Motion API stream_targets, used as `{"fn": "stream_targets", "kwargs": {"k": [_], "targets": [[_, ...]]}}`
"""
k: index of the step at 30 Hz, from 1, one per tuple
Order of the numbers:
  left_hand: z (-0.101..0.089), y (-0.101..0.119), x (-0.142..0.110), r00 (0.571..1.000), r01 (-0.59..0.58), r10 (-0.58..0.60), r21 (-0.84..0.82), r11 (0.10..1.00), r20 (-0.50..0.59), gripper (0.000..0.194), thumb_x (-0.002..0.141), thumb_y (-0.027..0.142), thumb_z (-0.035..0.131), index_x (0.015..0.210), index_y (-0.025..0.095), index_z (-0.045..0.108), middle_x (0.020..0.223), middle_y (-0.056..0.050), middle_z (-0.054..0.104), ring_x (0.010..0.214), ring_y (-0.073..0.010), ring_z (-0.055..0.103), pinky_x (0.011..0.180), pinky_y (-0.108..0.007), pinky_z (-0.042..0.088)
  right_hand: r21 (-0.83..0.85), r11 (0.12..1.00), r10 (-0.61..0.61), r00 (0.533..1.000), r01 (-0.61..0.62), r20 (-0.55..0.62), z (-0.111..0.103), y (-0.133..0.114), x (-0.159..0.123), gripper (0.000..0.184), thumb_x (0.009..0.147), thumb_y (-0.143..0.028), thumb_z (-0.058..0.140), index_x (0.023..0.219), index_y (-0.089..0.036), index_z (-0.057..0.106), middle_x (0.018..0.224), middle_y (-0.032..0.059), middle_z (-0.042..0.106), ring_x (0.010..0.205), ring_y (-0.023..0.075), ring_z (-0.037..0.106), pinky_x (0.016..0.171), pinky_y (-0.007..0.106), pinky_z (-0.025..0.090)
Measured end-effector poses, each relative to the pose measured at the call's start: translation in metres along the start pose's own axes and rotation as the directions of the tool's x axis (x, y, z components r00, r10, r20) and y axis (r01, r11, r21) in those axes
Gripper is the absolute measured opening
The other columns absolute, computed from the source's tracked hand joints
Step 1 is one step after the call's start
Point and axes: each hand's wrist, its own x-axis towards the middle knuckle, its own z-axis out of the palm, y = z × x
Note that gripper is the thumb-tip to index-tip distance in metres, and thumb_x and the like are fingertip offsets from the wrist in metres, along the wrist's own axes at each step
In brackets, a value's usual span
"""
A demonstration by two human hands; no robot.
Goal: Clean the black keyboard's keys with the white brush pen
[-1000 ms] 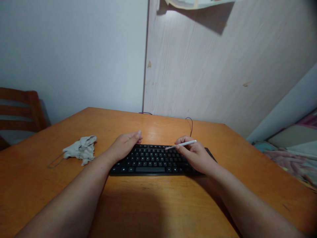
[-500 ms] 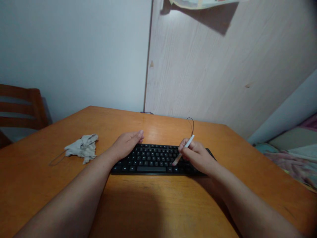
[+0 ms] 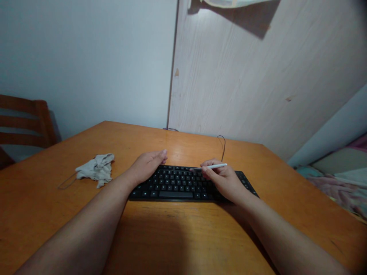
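Note:
A black keyboard (image 3: 174, 187) lies flat on the wooden table in front of me. My left hand (image 3: 147, 165) is wrapped over its left end, the thumb pointing to the back and most fingers hidden behind the far edge. In the fingers of my right hand (image 3: 222, 177) is a slim brush (image 3: 216, 166) with a white handle. The brush lies nearly level, its tip pointing left at the keyboard's back row of keys. Under and around that hand, part of the keyboard's right side is covered.
A crumpled grey cloth (image 3: 99, 170) with a loose string rests left of the keyboard on the table (image 3: 169, 236). From the keyboard's back a thin cable (image 3: 224, 147) runs toward the wall. A wooden chair (image 3: 25, 122) stands at the left, and bedding (image 3: 335, 187) lies at the right.
My right hand has moved the brush from the keys near the front to the back row, turning it from steep to almost level. My left hand has stayed put.

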Motion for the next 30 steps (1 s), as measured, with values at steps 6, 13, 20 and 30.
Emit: {"fn": "stream_targets", "kwargs": {"k": [6, 13, 20, 30], "targets": [[0.0, 0.004, -0.001, 1.0, -0.005, 0.005, 0.012, 1.0, -0.007, 0.067, 0.095, 0.074, 0.038, 0.094, 0.018, 0.075, 0.096, -0.008, 0.079, 0.095, -0.028, 0.073, 0.09, -0.041, 0.054, -0.018, 1.0, -0.023, 1.0, 0.023, -0.019, 0.012, -0.003, -0.003, 0.02, 0.094, -0.04, 0.065, 0.098, -0.02, 0.068, 0.091, 0.0037, 0.067, 0.085, 0.0189, 0.062, 0.078, 0.033, 0.047], [0.0, 0.004, -0.001, 1.0, -0.016, 0.016, 0.027, 0.999, -0.009, 0.069, 0.095, 0.075, 0.037, 0.094, 0.018, 0.076, 0.095, -0.008, 0.079, 0.093, -0.0277, 0.072, 0.088, -0.041, 0.055, -0.253, 0.962, -0.089, 0.994, 0.101, 0.059, 0.015, -0.01, -0.006, 0.021, 0.1, -0.035, 0.056, 0.09, -0.021, 0.067, 0.083, 0.0025, 0.067, 0.08, 0.0188, 0.062, 0.074, 0.032, 0.046], [0.001, 0.0, 0.001, 1.0, -0.019, 0.019, 0.017, 1.0, 0.003, 0.069, 0.095, 0.076, 0.036, 0.095, 0.019, 0.075, 0.097, -0.009, 0.079, 0.094, -0.0274, 0.072, 0.09, -0.041, 0.055, -0.353, 0.928, -0.075, 0.989, 0.116, 0.13, 0.01, -0.025, -0.013, 0.019, 0.101, -0.028, 0.051, 0.087, -0.021, 0.062, 0.079, 0.0013, 0.066, 0.074, 0.0173, 0.061, 0.068, 0.03, 0.044], [0.001, 0.004, 0.0, 1.0, -0.003, 0.003, 0.004, 1.0, -0.005, 0.069, 0.093, 0.077, 0.038, 0.094, 0.019, 0.076, 0.097, -0.009, 0.079, 0.096, -0.0285, 0.072, 0.091, -0.042, 0.054, -0.377, 0.911, -0.085, 0.971, 0.167, 0.225, 0.003, -0.038, -0.019, 0.016, 0.093, -0.018, 0.051, 0.08, -0.023, 0.058, 0.078, 0.0009, 0.068, 0.071, 0.0172, 0.062, 0.069, 0.031, 0.045]]}}
